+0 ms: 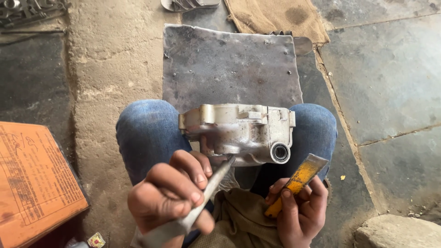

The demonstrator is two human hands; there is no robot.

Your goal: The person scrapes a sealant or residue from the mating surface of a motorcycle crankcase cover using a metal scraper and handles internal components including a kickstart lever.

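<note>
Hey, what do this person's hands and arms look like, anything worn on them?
Both the left hand and right hand are bare: no gloves, rings or watch show. No sleeve reaches the wrists in view. The fingers look smudged with grime. Blue jeans cover the knees.

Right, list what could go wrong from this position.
1. The metal engine casing sits only across the knees, above the steel plate; a hard push could tip it off.
2. The left hand drives a grey metal rod against the casing's underside; if it slips, the tip could gouge the casing near the round bearing hole.
3. The right hand grips a yellow-handled chisel blade upward, close to the other hand.
</note>
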